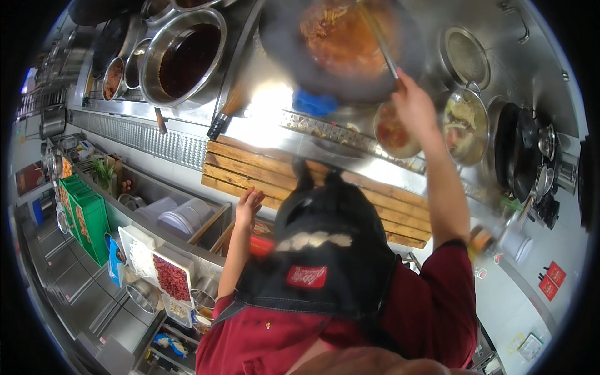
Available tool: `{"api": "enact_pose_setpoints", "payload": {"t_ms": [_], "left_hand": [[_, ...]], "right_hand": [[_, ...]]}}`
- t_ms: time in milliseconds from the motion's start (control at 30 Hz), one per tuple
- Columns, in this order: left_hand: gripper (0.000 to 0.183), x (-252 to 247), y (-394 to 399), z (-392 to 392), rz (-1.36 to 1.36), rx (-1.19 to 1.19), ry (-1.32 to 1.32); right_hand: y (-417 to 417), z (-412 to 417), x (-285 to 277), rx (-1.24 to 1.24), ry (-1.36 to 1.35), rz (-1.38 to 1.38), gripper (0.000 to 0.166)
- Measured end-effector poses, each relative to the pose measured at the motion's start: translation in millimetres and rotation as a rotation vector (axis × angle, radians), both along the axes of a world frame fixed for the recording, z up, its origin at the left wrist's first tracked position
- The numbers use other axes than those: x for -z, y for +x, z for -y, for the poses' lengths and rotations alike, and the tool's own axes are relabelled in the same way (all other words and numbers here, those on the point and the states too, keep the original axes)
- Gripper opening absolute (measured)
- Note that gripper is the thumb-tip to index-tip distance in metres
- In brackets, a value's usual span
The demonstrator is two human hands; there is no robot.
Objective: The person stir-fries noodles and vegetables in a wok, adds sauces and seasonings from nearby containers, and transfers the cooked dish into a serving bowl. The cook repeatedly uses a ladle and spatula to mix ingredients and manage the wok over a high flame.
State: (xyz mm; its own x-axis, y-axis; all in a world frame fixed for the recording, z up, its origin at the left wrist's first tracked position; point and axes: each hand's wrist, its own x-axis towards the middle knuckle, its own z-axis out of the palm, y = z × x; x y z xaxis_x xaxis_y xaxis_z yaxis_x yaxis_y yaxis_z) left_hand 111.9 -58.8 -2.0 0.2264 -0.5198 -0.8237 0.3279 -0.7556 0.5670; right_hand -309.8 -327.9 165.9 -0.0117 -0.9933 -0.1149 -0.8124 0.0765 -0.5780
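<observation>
My right hand (415, 103) is closed around the handle of a long metal cooking utensil (382, 42). Its far end reaches into a dark wok (290, 56), and I cannot tell if it is a ladle or a spatula. Reddish-orange broth (344, 51) fills the wok, with shredded food at its upper left; steam blurs the rim. My left hand (251, 204) hangs beside my dark apron with nothing in it, fingers loosely bent. Under the wok lies a bundled blue cloth (314, 102). A bowl with red contents (397, 133) stands below my right wrist.
A steel pot of dark liquid (190, 61) stands left of a bamboo brush (229, 110). To the right are a steel bowl of cut vegetables (464, 124), a round strainer (466, 56) and stacked woks (520, 154). Wooden slats (239, 166) lie below the stove edge. Green crates (86, 220) sit left.
</observation>
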Motion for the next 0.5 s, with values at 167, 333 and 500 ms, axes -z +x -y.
{"api": "enact_pose_setpoints", "payload": {"t_ms": [167,333,500], "left_hand": [[0.056,-20,-22,57,-0.092,0.164,-0.136],[0.054,-64,-52,93,-0.146,0.25,-0.302],[0.066,-85,-100,158,-0.214,0.361,-0.368]], "right_hand": [[7,3,22,-0.098,0.122,-0.234,0.053],[-26,-83,-60,-0.178,0.167,-0.239,0.052],[-58,-172,-103,-0.143,0.004,-0.19,0.049]]}}
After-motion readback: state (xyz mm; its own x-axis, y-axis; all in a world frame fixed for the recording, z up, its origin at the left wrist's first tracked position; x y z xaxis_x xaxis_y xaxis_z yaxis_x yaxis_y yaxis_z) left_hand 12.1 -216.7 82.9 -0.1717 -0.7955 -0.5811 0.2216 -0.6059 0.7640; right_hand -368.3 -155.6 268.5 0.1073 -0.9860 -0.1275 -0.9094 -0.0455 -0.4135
